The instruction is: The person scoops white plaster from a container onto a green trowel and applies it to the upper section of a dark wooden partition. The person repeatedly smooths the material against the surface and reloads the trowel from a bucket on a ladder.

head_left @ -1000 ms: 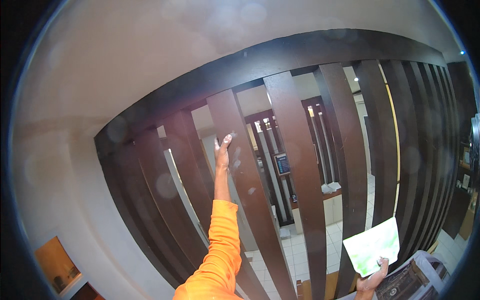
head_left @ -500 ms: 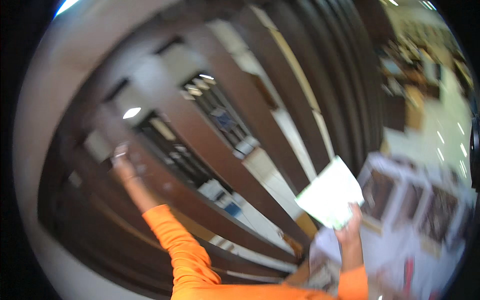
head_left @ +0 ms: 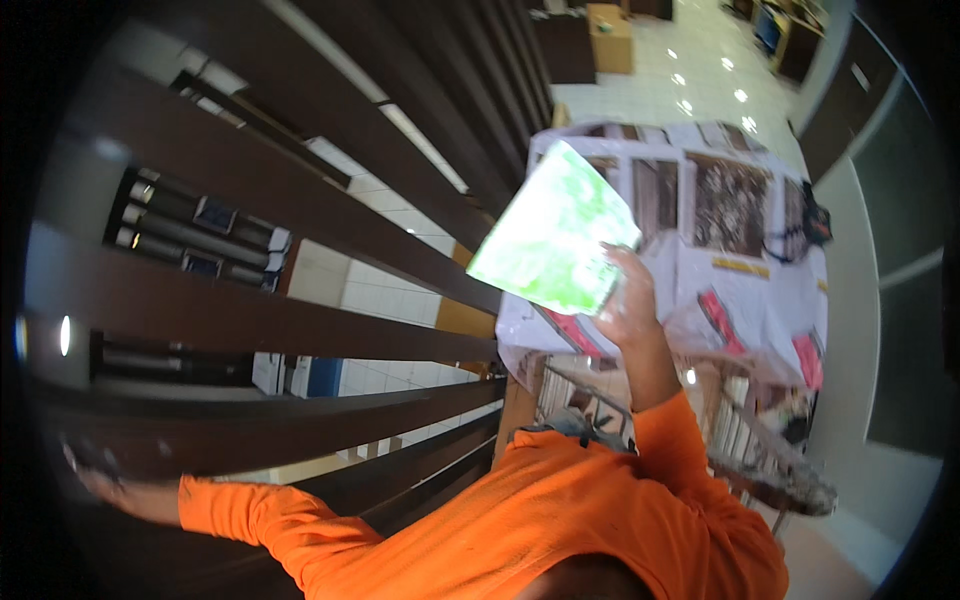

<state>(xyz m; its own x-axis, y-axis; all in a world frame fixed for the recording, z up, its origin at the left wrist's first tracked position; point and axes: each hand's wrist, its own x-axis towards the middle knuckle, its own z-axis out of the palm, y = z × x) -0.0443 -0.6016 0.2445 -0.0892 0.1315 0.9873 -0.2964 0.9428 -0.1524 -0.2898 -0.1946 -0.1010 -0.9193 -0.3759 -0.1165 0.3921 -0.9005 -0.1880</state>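
I see the person in the orange shirt (head_left: 490,510) holding a flat green-and-white piece (head_left: 550,240) near the centre of the frame, its broad face turned up and its corner pinched in the right hand (head_left: 628,300), with the thumb across the top. Below it, the right sleeve leads down to the lower middle. The left hand (head_left: 120,490) is away at the lower left, by a dark slat (head_left: 270,430); it sits in shadow, so I cannot tell whether its fingers grip the wood or merely touch it. More dark slats fan across the left half, with white floor tiles (head_left: 385,290) showing through the gaps. Behind the piece, right of centre, spreads a pale sheet (head_left: 660,285) with printed pictures, draped over something bulky; a black strapped item (head_left: 817,220) lies at its right edge. A spattered plank (head_left: 775,490) is at the lower right, and a tan box (head_left: 610,40) stands at the top.
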